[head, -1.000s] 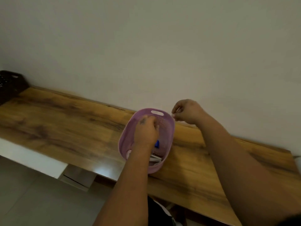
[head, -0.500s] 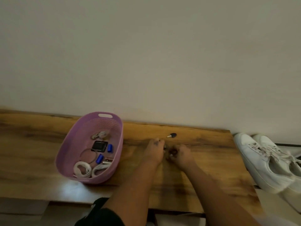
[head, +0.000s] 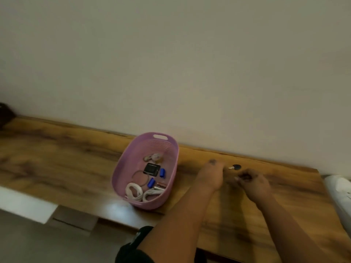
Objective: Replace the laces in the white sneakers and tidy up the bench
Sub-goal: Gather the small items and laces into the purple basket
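Black-headed key (head: 235,167) lies on wooden bench (head: 57,158), far side, right of purple basket (head: 121,173). Left hand (head: 210,175) just beside key, fingers hidden, cannot tell. Right hand (head: 252,182) pinches small dark item. Key probably light, stiff, flat; best taken by head.

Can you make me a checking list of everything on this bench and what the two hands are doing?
Surface: wooden bench, bare wood left of the basket.
Job's things: white sneaker at the right end, partly out of view; white coiled laces in the purple basket.
Clutter: small black-headed key loose on the bench; black square item and blue bits in the basket.
Hands: left hand down on the wood, grip unclear; right hand pinches something small and dark.
Cables: nothing seen for sure.
Surroundings: plain wall behind; dark object far left.
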